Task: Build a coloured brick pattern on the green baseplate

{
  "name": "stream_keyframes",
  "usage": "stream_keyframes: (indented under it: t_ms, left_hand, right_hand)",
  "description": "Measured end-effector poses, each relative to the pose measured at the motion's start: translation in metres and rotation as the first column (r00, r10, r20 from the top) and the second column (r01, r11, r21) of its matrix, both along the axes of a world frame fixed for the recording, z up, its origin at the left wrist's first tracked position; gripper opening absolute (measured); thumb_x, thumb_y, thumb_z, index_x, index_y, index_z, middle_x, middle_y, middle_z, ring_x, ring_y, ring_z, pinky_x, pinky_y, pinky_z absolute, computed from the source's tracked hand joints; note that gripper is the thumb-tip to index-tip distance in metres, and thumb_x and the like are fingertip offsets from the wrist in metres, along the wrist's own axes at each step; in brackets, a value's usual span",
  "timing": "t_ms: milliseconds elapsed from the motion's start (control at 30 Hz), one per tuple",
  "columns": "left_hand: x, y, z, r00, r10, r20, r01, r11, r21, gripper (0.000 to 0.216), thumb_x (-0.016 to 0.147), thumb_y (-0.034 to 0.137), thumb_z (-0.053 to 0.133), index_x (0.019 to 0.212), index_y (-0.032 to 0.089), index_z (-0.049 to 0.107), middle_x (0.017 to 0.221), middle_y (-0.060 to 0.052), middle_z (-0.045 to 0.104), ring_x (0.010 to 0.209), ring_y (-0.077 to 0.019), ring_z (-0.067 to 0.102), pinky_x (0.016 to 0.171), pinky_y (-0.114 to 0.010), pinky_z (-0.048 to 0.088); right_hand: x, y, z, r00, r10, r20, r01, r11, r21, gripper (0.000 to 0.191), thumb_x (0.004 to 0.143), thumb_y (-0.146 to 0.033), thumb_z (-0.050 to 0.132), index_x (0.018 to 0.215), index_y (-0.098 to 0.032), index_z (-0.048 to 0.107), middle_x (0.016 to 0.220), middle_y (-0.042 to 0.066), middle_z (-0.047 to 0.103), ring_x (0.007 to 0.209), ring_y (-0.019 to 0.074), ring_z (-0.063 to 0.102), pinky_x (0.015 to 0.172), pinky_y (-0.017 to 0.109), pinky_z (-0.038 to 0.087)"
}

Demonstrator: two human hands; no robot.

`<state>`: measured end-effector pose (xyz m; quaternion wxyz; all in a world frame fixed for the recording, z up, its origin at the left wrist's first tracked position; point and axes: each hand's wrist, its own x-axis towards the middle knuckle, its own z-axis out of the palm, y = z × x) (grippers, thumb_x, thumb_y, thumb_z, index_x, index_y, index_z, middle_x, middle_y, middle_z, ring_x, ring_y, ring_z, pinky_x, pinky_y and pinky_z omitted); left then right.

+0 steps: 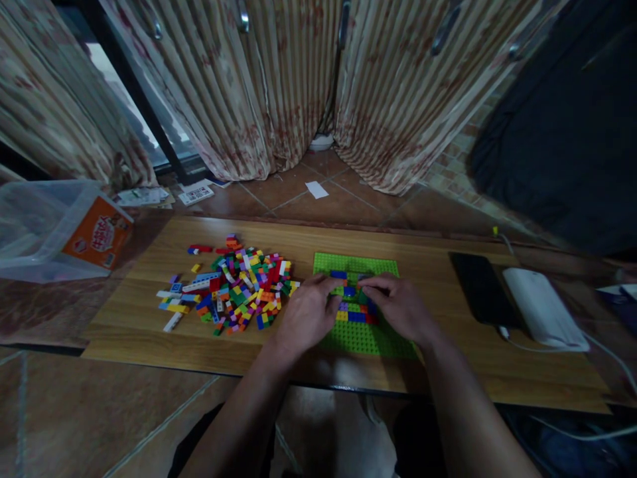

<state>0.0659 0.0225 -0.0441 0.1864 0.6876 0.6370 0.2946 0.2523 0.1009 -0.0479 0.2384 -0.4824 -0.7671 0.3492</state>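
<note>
Head view: green baseplate [365, 344] on the table [428, 239], under both hands. Brick build [355, 317] sits on it, between left hand [311, 311] and right hand [398, 302]. Left fingers curled at its left side, right thumb and fingers narrowed at its right; can't tell if either grips a brick. Loose brick pile [249, 289] left of left hand.

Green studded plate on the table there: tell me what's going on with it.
A person has the left hand and right hand over the green studded plate, fingertips close together among coloured bricks set on it. Whether either hand grips a brick is too small to tell. Bare studs show along the plate's near and far edges. A loose brick pile lies to the left on the wooden table.
</note>
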Motion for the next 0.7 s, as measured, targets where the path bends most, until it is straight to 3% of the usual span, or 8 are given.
stream_keyframes:
  t_ms: [400, 700]
  left_hand:
    - [-0.0021, -0.0012, -0.0002, 1.000, -0.002, -0.005, 0.002, 1.000, -0.010, 0.029, 0.091, 0.019, 0.054, 0.117, 0.019, 0.068, 0.107, -0.009, 0.068, 0.099, -0.0228, 0.066, 0.092, -0.038, 0.054]
    - [-0.0008, -0.0012, 0.0008, 1.000, 0.007, 0.012, -0.006, 1.000, -0.022, 0.027, 0.092, 0.018, 0.054, 0.115, 0.019, 0.068, 0.108, -0.008, 0.068, 0.099, -0.0215, 0.066, 0.094, -0.036, 0.053]
  right_hand:
    - [-0.0017, 0.0000, -0.0035, 0.996, -0.081, 0.044, 0.078, 0.994, 0.080, 0.019, 0.084, -0.030, 0.059, 0.087, -0.024, 0.077, 0.094, 0.004, 0.075, 0.089, 0.0205, 0.067, 0.086, 0.038, 0.050]
    - [0.0006, -0.0008, 0.0039, 0.980, -0.150, 0.128, 0.142, 0.987, 0.071, 0.030, 0.086, -0.042, 0.055, 0.087, -0.022, 0.076, 0.088, 0.006, 0.076, 0.079, 0.0220, 0.067, 0.074, 0.036, 0.049]
